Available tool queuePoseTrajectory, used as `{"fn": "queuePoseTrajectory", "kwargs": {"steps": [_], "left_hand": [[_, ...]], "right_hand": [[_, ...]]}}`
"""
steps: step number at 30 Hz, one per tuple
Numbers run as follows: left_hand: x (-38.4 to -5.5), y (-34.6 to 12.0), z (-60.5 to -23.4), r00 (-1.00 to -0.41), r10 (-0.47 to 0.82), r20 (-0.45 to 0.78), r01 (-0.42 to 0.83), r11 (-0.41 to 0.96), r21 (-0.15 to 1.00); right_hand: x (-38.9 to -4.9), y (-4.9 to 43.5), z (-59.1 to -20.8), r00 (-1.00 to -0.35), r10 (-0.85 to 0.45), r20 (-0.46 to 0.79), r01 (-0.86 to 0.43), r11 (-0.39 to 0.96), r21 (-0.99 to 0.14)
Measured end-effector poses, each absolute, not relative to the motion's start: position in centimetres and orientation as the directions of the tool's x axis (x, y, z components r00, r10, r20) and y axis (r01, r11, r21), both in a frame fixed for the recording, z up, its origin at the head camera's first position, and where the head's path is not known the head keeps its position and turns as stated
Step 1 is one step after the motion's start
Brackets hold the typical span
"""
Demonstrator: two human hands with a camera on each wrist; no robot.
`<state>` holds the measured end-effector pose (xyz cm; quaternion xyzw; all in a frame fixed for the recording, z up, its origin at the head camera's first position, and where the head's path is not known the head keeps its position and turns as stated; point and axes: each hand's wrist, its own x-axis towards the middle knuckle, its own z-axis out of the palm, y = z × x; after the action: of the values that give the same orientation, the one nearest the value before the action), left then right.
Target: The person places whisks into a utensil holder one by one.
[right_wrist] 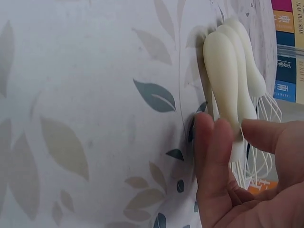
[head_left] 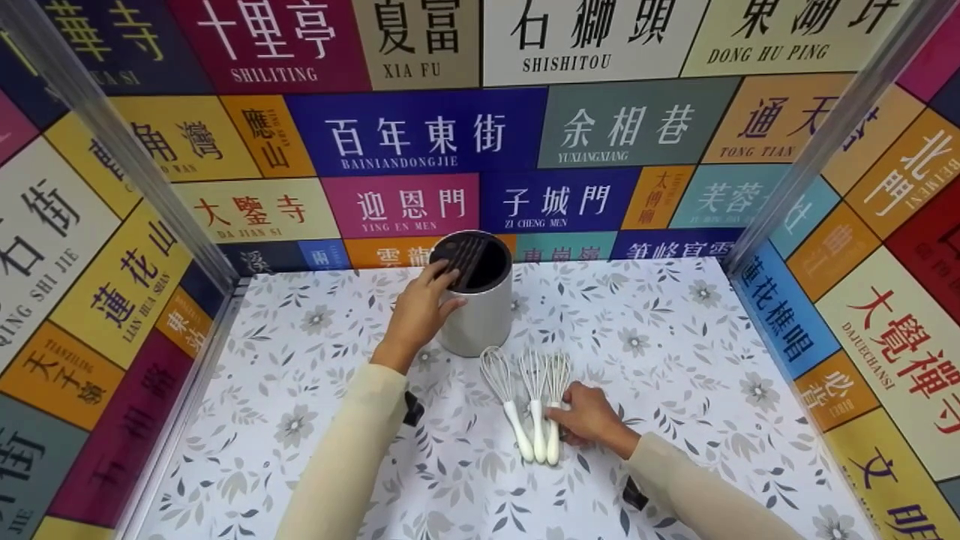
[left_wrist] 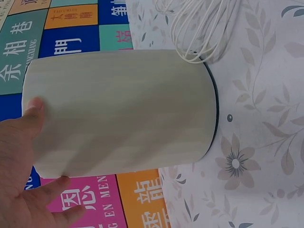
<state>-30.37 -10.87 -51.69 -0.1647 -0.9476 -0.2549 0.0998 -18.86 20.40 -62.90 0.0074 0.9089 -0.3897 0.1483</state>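
Upright at the back of the table stands a light grey cylindrical utensil holder with a black interior and a slotted black insert in its top. My left hand grips it near the rim, thumb against the wall, fingers at the upper edge; the left wrist view shows the thumb and fingers spread around the holder. In front of it lie three white whisks side by side, wires toward the holder: a left whisk, a middle whisk and a right whisk. My right hand pinches the right whisk's handle between thumb and fingers.
A white table with a grey floral pattern lies under everything. Colourful panels with lettering stand behind it and on both sides. Transparent corner posts rise at the back left and back right.
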Motion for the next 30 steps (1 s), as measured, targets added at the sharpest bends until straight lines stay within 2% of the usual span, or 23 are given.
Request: {"fn": "queuePoseTrajectory", "kwargs": {"steps": [9,23,30], "left_hand": [[-30.3,-10.7,-51.7,-0.936,0.25,0.249,0.342,0.817,0.464],[-30.3,-10.8,-51.6,-0.94,0.246,0.234,0.331,0.818,0.469],[-30.3,-10.9,-51.8,-0.922,0.263,0.283,0.369,0.816,0.444]], "right_hand": [[-18.8,20.4,-63.1,-0.947,-0.098,-0.307,0.177,0.639,-0.748],[-18.8,20.7,-62.3,-0.954,-0.135,-0.267,0.115,0.658,-0.744],[-19.1,20.6,-61.4,-0.953,-0.097,-0.286,0.159,0.645,-0.748]]}}
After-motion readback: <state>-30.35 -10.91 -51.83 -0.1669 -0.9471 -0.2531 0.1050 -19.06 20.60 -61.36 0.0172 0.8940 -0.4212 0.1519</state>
